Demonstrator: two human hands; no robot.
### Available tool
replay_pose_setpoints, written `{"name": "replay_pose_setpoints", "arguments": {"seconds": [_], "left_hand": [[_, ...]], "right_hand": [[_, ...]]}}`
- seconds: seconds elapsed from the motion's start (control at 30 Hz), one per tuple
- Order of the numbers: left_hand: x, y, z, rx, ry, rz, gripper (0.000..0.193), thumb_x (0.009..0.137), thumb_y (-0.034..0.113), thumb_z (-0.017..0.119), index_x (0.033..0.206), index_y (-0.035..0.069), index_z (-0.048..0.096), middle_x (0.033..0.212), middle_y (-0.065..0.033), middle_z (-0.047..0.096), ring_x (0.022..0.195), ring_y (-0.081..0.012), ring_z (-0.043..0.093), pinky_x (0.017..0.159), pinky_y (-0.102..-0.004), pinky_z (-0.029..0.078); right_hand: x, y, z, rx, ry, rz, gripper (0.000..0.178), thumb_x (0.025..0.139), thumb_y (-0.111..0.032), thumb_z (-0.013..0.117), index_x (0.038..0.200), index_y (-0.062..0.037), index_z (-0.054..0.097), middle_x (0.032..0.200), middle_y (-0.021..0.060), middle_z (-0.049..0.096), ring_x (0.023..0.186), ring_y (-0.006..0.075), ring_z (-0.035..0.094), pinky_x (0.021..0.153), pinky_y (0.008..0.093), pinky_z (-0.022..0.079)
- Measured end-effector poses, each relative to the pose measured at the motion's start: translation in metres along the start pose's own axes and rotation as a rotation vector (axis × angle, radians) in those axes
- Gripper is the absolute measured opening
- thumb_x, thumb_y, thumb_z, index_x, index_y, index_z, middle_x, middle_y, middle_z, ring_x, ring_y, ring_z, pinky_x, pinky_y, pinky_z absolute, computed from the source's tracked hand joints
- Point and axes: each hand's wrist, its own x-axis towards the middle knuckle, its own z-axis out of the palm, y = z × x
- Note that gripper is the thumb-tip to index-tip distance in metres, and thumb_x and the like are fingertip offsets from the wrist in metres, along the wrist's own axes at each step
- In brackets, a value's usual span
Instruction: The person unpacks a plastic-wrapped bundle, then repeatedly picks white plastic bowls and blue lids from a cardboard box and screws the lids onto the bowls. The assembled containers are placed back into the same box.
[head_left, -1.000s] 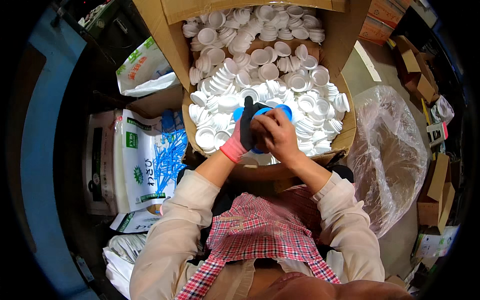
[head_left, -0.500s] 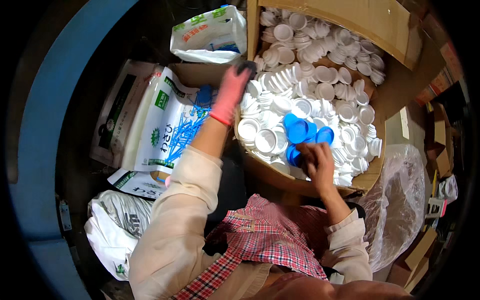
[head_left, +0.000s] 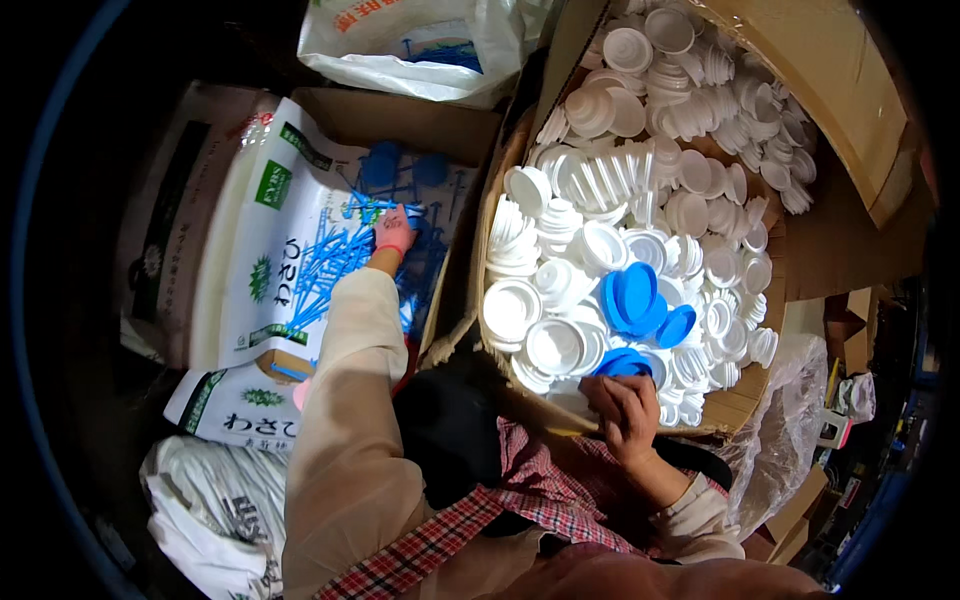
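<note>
My left hand (head_left: 395, 230), in a pink glove, reaches down among thin blue plastic sticks with flat round heads (head_left: 335, 265) in the left carton. Its fingertips are dark and blend into the blue pieces, so any grip is hidden. My bare right hand (head_left: 627, 412) is at the near edge of the right carton, fingers curled together. What they hold, if anything, does not show. Just beyond them lie blue round lids (head_left: 622, 362); more blue lids (head_left: 635, 300) rest a little farther off, on top of many white round lids (head_left: 558, 345).
The left carton (head_left: 465, 125) is partly lined with a printed white sheet (head_left: 235, 265). A white bag (head_left: 340, 50) with blue pieces stands behind it. The right carton (head_left: 745, 405) has a raised flap (head_left: 830, 90). Clear plastic film (head_left: 775, 420) hangs at its right; a stuffed white bag (head_left: 210, 520) lies near left.
My left hand has moved from the right carton's far left edge into the left carton among the blue sticks. My right hand stays beside the blue lids, nearer the carton's edge. The view has shifted.
</note>
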Motion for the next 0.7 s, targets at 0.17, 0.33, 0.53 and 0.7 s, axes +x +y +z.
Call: {"name": "replay_pose_setpoints", "arguments": {"seconds": [0.17, 0.33, 0.53, 0.7], "left_hand": [[0.022, -0.014, 0.046, 0.053, -0.045, -0.065, 0.044, 0.084, 0.026, 0.064, 0.123, 0.01, 0.052, 0.113, -0.0153, 0.061, 0.11, -0.0312, 0.058, 0.093, -0.0555, 0.042], [0.078, -0.011, 0.002, -0.36, 0.084, 0.099, 0.04, 0.082, 0.029, 0.064, 0.116, 0.009, 0.061, 0.12, -0.0192, 0.059, 0.115, -0.037, 0.055, 0.099, -0.0474, 0.041], [0.172, 0.021, 0.002, -0.071, 0.078, 0.183, 0.038, 0.082, 0.027, 0.059, 0.116, 0.01, 0.065, 0.123, -0.0184, 0.06, 0.115, -0.0375, 0.055, 0.098, -0.0439, 0.044], [0.16, 0.008, 0.051, -0.04, 0.209, 0.166, 0.039, 0.082, 0.034, 0.063, 0.108, 0.006, 0.067, 0.115, -0.0193, 0.063, 0.108, -0.0371, 0.06, 0.091, -0.0428, 0.049]], "right_hand": [[0.008, 0.002, -0.001, 0.025, -0.044, 0.009, 0.045, 0.065, -0.003, 0.063, 0.109, -0.002, 0.063, 0.094, 0.0165, 0.059, 0.078, 0.0329, 0.056, 0.067, 0.0397, 0.045], [0.016, 0.005, -0.003, 0.027, -0.101, 0.018, 0.042, 0.066, -0.003, 0.065, 0.109, -0.002, 0.064, 0.095, 0.016, 0.06, 0.078, 0.0323, 0.056, 0.066, 0.039, 0.045], [0.013, 0.012, -0.005, 0.014, -0.176, 0.043, 0.041, 0.077, -0.027, 0.06, 0.11, -0.0023, 0.065, 0.096, 0.0141, 0.061, 0.079, 0.0299, 0.057, 0.067, 0.0391, 0.045], [0.024, 0.011, -0.007, 0.043, -0.164, -0.002, 0.042, 0.072, -0.021, 0.062, 0.109, -0.0018, 0.065, 0.097, 0.0138, 0.061, 0.079, 0.0298, 0.057, 0.066, 0.0386, 0.045]]}}
